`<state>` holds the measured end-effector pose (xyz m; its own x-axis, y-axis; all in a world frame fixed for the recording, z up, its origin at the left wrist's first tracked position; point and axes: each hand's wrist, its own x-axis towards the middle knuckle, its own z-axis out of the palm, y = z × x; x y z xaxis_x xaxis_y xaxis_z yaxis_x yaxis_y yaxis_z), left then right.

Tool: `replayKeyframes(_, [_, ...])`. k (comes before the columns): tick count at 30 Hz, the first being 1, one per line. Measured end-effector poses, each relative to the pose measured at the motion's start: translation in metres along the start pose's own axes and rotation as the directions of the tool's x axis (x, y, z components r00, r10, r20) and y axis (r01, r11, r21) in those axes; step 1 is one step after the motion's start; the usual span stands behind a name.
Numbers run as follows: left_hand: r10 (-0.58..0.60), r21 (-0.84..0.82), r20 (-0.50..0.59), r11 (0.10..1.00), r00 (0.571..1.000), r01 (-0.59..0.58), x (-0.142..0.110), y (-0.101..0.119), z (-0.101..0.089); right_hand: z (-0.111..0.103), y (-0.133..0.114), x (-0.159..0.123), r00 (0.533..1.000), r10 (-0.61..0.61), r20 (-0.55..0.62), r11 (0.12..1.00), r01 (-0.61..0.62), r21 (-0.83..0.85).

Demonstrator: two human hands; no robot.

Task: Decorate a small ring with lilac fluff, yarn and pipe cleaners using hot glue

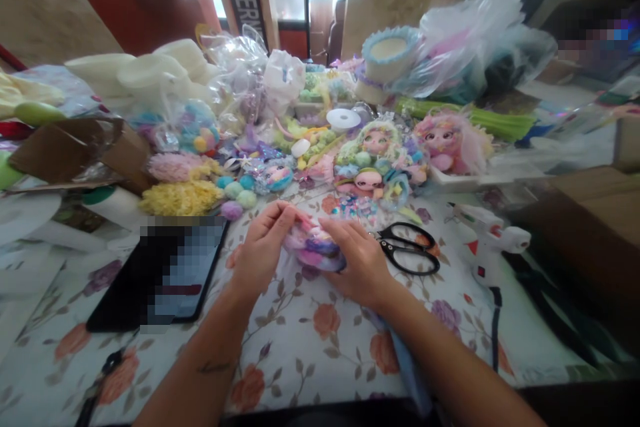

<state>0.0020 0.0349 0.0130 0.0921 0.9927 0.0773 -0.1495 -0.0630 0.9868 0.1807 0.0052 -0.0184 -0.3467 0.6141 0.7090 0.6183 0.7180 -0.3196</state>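
Over the middle of the flowered tablecloth, a small fluffy craft piece (314, 250) in pink, white and purple sits between my two hands. My left hand (264, 240) is closed at its left side, thumb and fingers pinched together by a pink strand. Curved round the right side, my right hand (357, 257) grips the piece, its fingers lying over the top edge. Part of the piece is hidden by the fingers, and blur hides its exact kind. Black-handled scissors (410, 250) lie just right of my right hand.
Left of my hands lies a dark tablet (160, 277). A white glue gun (490, 237) with a cord rests at the right. Doll heads (377, 140), pompoms (240, 193), yellow yarn (180, 198), a white spool (343, 119) and plastic bags crowd the back. A cardboard box (80, 147) stands left.
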Motion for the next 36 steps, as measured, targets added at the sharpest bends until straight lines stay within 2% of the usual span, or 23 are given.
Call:
replayKeyframes(2, [-0.071, -0.244, 0.022, 0.967, 0.997, 0.074, 0.001, 0.004, 0.000, 0.000, -0.004, 0.001, 1.000, -0.006, -0.028, 0.999, 0.007, 0.049])
replayKeyframes(4, [-0.109, -0.393, 0.009, 0.914, 0.994, 0.103, 0.003, 0.007, 0.000, -0.001, -0.008, 0.002, 0.998, -0.034, -0.045, 0.996, 0.037, 0.078])
replayKeyframes(7, [-0.171, -0.487, -0.065, 0.866, 0.983, 0.118, 0.007, 0.007, -0.003, -0.003, -0.010, 0.003, 0.989, -0.128, -0.070, 0.990, 0.132, 0.056])
replayKeyframes(10, [-0.267, -0.458, -0.191, 0.875, 0.944, 0.155, 0.012, 0.001, -0.008, -0.006, -0.006, 0.004, 0.973, -0.181, -0.144, 0.983, 0.177, -0.040])
replayKeyframes(12, [-0.295, -0.424, -0.339, 0.896, 0.894, 0.134, 0.015, -0.005, -0.012, -0.009, 0.000, 0.005, 0.967, -0.146, -0.210, 0.987, 0.126, -0.103])
replayKeyframes(14, [-0.286, -0.433, -0.422, 0.897, 0.860, 0.086, 0.018, -0.010, -0.015, -0.012, 0.007, 0.007, 0.962, -0.036, -0.272, 0.992, 0.002, -0.126])
replayKeyframes(16, [-0.258, -0.408, -0.441, 0.911, 0.860, 0.064, 0.018, -0.012, -0.016, -0.014, 0.013, 0.007, 0.942, 0.115, -0.316, 0.984, -0.151, -0.091])
replayKeyframes(18, [-0.276, -0.324, -0.338, 0.932, 0.900, 0.164, 0.014, -0.011, -0.014, -0.015, 0.018, 0.008, 0.911, 0.245, -0.332, 0.963, -0.268, -0.023])
replayKeyframes(19, [-0.321, -0.271, -0.229, 0.928, 0.919, 0.257, 0.011, -0.010, -0.011, -0.015, 0.020, 0.008, 0.898, 0.288, -0.332, 0.953, -0.304, 0.007])
replayKeyframes(20, [-0.398, -0.209, -0.071, 0.903, 0.915, 0.376, 0.007, -0.009, -0.007, -0.015, 0.021, 0.008, 0.889, 0.315, -0.332, 0.946, -0.324, 0.029])
replayKeyframes(21, [-0.479, -0.153, 0.113, 0.858, 0.871, 0.491, 0.003, -0.009, -0.003, -0.014, 0.021, 0.008, 0.885, 0.330, -0.327, 0.942, -0.334, 0.045])
replayKeyframes(22, [-0.527, -0.146, 0.281, 0.803, 0.802, 0.579, -0.001, -0.009, 0.002, -0.014, 0.021, 0.008, 0.886, 0.337, -0.318, 0.940, -0.338, 0.055])
replayKeyframes(23, [-0.512, -0.197, 0.402, 0.762, 0.759, 0.617, -0.004, -0.009, 0.006, -0.013, 0.021, 0.007, 0.892, 0.335, -0.303, 0.941, -0.332, 0.062])
replayKeyframes(24, [-0.454, -0.273, 0.484, 0.734, 0.748, 0.622, -0.007, -0.010, 0.009, -0.012, 0.020, 0.007, 0.902, 0.325, -0.283, 0.945, -0.320, 0.065])
replayKeyframes(26, [-0.394, -0.373, 0.531, 0.686, 0.750, 0.624, -0.011, -0.013, 0.015, -0.010, 0.016, 0.006, 0.929, 0.288, -0.234, 0.958, -0.279, 0.070])
replayKeyframes(32, [-0.376, -0.488, 0.448, 0.658, 0.811, 0.574, -0.012, -0.020, 0.019, -0.004, 0.008, 0.003, 0.977, 0.178, -0.121, 0.983, -0.171, 0.062])
replayKeyframes(36, [-0.410, -0.523, 0.402, 0.632, 0.819, 0.572, -0.011, -0.020, 0.021, -0.003, 0.009, 0.002, 0.986, 0.143, -0.086, 0.988, -0.137, 0.073])
